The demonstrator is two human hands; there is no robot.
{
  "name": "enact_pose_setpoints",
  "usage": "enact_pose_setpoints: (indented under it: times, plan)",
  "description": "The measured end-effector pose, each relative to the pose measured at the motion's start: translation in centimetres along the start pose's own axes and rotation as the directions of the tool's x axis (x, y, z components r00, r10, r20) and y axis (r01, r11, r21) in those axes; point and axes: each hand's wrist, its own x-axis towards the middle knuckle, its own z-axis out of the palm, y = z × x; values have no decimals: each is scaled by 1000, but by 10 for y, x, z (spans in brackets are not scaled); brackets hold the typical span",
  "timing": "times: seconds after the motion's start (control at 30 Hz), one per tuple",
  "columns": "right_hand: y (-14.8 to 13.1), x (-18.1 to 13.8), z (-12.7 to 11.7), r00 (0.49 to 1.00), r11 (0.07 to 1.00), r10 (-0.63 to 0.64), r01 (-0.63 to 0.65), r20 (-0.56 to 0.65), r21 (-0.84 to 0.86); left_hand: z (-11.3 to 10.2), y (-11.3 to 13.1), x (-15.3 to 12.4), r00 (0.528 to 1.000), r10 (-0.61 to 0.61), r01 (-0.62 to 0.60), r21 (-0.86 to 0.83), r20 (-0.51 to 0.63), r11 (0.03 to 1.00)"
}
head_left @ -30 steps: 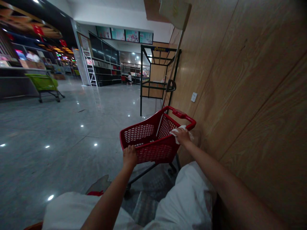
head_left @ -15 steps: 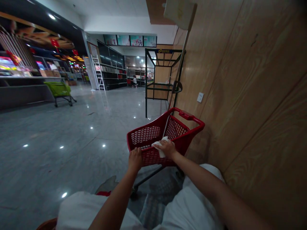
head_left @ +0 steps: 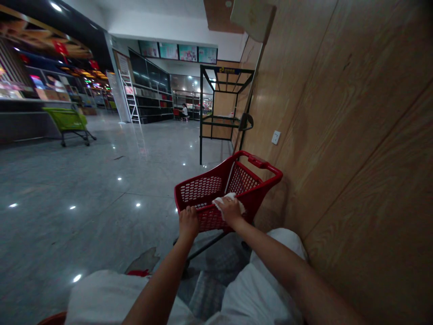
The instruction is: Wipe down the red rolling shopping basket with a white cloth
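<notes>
A red plastic shopping cart (head_left: pixel 203 188) with lattice sides stands in front of me, its handle toward the wooden wall. My left hand (head_left: pixel 188 221) is closed over the near rim at the cart's front corner. Farther right along that same rim, my right hand (head_left: pixel 232 211) presses a white cloth (head_left: pixel 226 197) against the side. Part of the cloth hangs over the rim, and my fingers cover some of it. Beneath the basket, the cart's dark frame and wheels are partly in shadow.
The wooden wall (head_left: pixel 338 149) with a socket (head_left: pixel 276 137) rises close on my right. Beyond the cart stands a dark metal rack (head_left: pixel 200 117). A green shopping cart (head_left: pixel 66 119) is at left, near a counter. Far back, a person (head_left: pixel 184 112) crouches by shelves.
The whole scene has shifted slightly left as my view turned right. My right hand and the cloth stay at the near rim, the cloth bunched a little differently. The left hand keeps its hold.
</notes>
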Motion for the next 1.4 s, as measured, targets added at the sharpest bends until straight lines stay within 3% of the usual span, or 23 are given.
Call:
enact_pose_setpoints:
  times: [0.1,0.2,0.27,0.33,0.47,0.53,0.6,0.73,0.83,0.93,1.03,1.13,1.2,1.3,1.4]
  plan:
    - [-57,2,18,1000,996,2,0,-26,88,0,-3,-4,1000,17,-17,-13,-5,1000]
    - [-62,-1,21,996,992,-91,92,-18,91,-2,-8,-9,998,61,-61,-11,-2,998]
    - [-35,-4,15,981,979,-195,195,3,54,-3,-12,-11,996,83,-83,-2,11,997]
    - [9,-8,5,977,977,-212,212,27,-11,-3,-14,-10,996,86,-86,5,25,996]
    - [101,-20,-24,999,982,-43,45,16,-185,-4,-10,-7,997,76,-76,0,25,997]
    - [126,-24,-35,1000,971,21,-21,-1,-237,-6,-5,-6,998,62,-62,-5,25,998]
    - [132,-26,-39,995,965,92,-96,-27,-244,-7,2,-8,999,40,-40,-4,25,999]
    - [110,-24,-29,969,952,233,-244,-77,-183,-6,9,-10,1000,22,-22,3,-3,1000]
    - [88,-18,-22,969,956,241,-247,-56,-160,-4,9,-9,1000,22,-22,0,-10,1000]
    - [57,-13,-17,985,975,175,-174,-6,-141,-2,9,-7,1000,-9,9,6,-6,1000]
    - [8,-7,-9,998,996,51,-47,47,-71,0,11,-8,1000,-12,12,7,-21,1000]
    - [-42,-3,1,998,999,-46,45,36,28,1,9,-11,1000,4,-4,-4,-24,1000]
    - [-61,-1,6,996,995,-82,80,23,57,0,5,-12,1000,22,-22,-17,-11,1000]
    - [-51,1,5,981,980,-194,193,19,48,-1,-7,-10,997,71,-71,-35,16,997]
    - [2,0,-7,971,972,-235,236,42,-21,-2,-21,-3,994,94,-93,-32,50,995]
